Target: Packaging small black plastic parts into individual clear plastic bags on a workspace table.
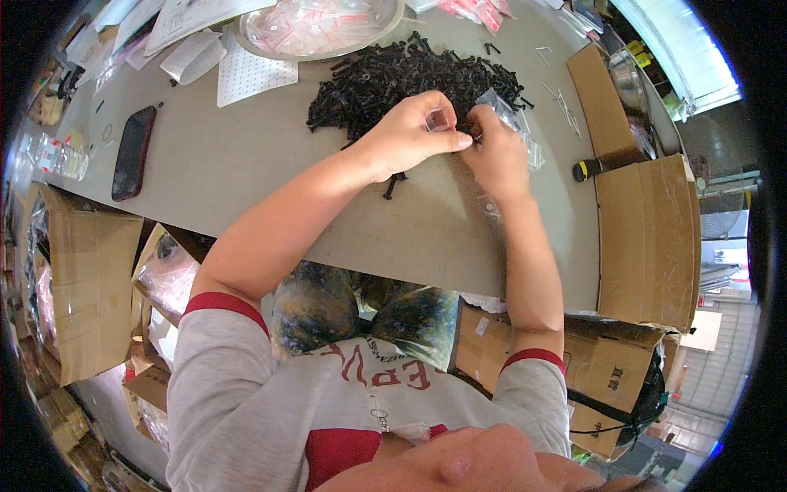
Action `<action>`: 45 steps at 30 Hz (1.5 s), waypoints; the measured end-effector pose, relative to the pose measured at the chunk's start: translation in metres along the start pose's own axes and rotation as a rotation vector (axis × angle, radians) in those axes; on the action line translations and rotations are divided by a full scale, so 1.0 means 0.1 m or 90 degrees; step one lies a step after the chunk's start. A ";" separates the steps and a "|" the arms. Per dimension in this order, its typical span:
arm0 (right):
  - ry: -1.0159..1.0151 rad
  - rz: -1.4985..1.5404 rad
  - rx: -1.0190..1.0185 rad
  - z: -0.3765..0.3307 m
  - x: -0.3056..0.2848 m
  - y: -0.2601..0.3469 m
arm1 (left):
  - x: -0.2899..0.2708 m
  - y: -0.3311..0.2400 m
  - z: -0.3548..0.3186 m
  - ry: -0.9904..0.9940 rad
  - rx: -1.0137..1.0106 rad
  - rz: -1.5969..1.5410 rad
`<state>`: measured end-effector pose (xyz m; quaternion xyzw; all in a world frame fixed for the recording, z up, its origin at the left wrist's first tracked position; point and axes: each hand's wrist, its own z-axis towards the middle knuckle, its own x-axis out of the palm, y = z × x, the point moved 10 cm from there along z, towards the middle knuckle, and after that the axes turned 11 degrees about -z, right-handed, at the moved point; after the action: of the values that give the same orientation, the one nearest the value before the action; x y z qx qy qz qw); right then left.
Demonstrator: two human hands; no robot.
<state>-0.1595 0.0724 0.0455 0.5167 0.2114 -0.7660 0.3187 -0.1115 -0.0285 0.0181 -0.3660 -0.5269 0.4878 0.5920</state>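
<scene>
My left hand [410, 138] is curled closed, with a bit of clear plastic bag [440, 120] showing inside the loop of its fingers. Against its thumb and fingertips press the bent fingers of my right hand [502, 157]. What the right fingers pinch is hidden. Just beyond both hands spreads a large heap of black screws [385, 82], and a few loose screws [391, 188] lie below the left wrist. Small clear bags [533, 154] rest on the table beside my right hand, and another piece of clear plastic [494, 102] sticks up behind its knuckles.
A round metal tray [246, 43] of small red-striped clear bags stands at the back. To the left are a phone [134, 153] and a plastic bottle [61, 157]. Cardboard boxes [643, 238] and a yellow-black tape measure [585, 170] line the right edge of the grey table [270, 176].
</scene>
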 end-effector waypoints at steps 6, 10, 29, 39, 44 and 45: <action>-0.088 0.709 0.029 -0.04 -0.38 0.07 | 0.18 0.15 -0.04 0.090 -0.024 0.025; -0.012 0.653 0.090 0.01 -0.14 -0.11 | 0.13 0.11 -0.06 0.061 -0.102 -0.020; 0.047 0.440 0.062 -0.05 -0.19 -0.19 | 0.16 0.10 -0.05 0.110 -0.059 0.058; 0.097 0.326 0.046 -0.06 -0.11 -0.10 | 0.09 0.11 -0.07 0.068 -0.124 -0.053; 0.178 0.231 -0.088 -0.14 0.16 0.18 | 0.00 0.05 -0.06 0.001 -0.137 -0.138; 0.160 0.224 -0.104 -0.13 0.10 0.20 | -0.04 0.03 -0.06 -0.026 -0.135 -0.129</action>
<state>-0.1395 0.0634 0.0313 0.6093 0.2174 -0.6085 0.4594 -0.1064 -0.0310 0.0136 -0.3613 -0.6217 0.3747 0.5852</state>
